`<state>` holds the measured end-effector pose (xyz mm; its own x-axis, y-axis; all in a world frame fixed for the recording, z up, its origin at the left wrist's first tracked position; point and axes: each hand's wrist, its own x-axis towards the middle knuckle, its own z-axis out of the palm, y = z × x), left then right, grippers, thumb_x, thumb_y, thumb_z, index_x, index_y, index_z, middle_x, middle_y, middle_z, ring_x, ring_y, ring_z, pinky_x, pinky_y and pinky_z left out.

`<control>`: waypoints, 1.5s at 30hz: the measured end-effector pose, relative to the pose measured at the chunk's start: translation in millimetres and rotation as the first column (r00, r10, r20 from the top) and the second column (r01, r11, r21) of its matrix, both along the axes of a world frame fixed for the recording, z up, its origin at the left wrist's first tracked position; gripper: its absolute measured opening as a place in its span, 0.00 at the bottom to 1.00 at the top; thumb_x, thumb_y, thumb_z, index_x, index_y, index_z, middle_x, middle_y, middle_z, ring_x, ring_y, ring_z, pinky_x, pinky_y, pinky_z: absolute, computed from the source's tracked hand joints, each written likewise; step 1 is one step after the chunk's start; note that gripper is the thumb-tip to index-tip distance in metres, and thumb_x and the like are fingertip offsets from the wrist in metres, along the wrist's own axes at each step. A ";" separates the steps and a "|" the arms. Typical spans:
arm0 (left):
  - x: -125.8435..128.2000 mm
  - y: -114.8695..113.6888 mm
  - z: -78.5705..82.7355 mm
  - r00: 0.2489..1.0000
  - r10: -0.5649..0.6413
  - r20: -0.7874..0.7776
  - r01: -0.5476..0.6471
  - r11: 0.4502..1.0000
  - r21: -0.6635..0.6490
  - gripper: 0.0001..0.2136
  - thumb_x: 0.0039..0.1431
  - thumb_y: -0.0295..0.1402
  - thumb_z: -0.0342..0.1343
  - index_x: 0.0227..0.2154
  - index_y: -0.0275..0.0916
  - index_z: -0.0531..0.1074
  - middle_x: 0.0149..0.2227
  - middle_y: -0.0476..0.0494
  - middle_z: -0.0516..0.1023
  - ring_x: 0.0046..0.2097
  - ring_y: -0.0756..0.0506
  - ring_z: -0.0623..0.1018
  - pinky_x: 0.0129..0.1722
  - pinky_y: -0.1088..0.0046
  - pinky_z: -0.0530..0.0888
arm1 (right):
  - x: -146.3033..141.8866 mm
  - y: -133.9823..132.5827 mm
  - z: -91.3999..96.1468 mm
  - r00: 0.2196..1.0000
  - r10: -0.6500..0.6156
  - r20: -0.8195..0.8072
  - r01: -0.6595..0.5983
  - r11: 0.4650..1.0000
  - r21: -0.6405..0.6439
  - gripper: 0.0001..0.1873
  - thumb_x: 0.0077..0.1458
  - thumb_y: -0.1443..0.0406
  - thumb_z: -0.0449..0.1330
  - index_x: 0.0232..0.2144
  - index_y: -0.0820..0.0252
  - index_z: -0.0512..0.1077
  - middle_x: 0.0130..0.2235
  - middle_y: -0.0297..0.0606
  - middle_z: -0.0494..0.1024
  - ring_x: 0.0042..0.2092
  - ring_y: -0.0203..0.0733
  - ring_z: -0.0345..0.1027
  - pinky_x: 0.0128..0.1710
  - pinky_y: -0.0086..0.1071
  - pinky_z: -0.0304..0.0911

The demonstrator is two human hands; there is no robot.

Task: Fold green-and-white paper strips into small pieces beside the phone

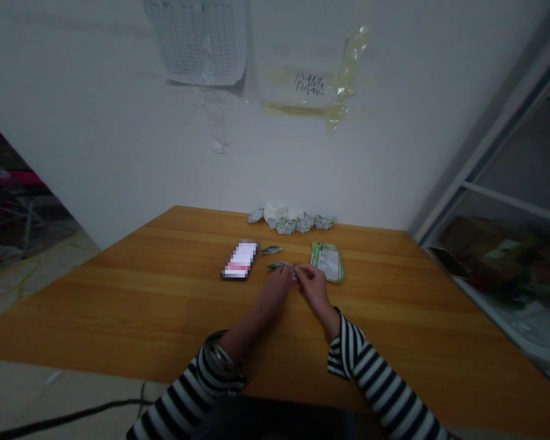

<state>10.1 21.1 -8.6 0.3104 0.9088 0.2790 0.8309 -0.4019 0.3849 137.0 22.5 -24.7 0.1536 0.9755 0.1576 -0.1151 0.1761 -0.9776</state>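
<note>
One small packet [294, 277], pale and pinkish as far as the dim view shows, lies mid-way across the wooden surface [165, 293]. Forearms [242, 335] in striped sleeves [380, 376] angle inward. The right hand [312, 282] pinches it, thumb and fingers together; the left hand [275, 287] curls beside it, grip hidden.

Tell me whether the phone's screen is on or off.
On: the phone glows pale with a reddish band, though pixelation hides any details.
</note>
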 end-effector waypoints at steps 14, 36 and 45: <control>0.1 -1.5 1.2 0.865 0.076 0.496 -0.009 0.991 -0.136 0.08 0.64 0.30 0.41 0.40 0.39 0.65 0.33 0.43 0.75 0.32 0.46 0.76 0.34 0.70 0.71 | -4.1 -4.8 1.2 0.986 -0.104 0.130 0.084 0.985 0.154 0.10 0.56 0.56 0.57 0.31 0.57 0.66 0.30 0.32 0.71 0.27 0.36 0.67 0.23 0.27 0.67; -34.4 -0.1 -3.2 0.644 0.071 0.762 0.368 0.844 -0.389 0.18 0.53 0.32 0.60 0.48 0.39 0.73 0.52 0.38 0.77 0.53 0.39 0.75 0.56 0.58 0.70 | 26.6 -12.1 24.3 0.854 0.225 0.468 -0.282 0.958 0.056 0.14 0.52 0.61 0.67 0.43 0.51 0.78 0.45 0.40 0.80 0.48 0.46 0.73 0.51 0.40 0.66; -39.4 -1.8 -8.7 0.665 0.156 0.730 0.335 0.811 -0.479 0.21 0.49 0.32 0.65 0.49 0.41 0.75 0.48 0.38 0.80 0.48 0.39 0.78 0.50 0.60 0.75 | 36.1 -8.5 5.0 0.839 0.240 0.489 -0.308 0.949 0.063 0.11 0.55 0.60 0.64 0.41 0.49 0.80 0.40 0.40 0.80 0.42 0.43 0.75 0.43 0.36 0.70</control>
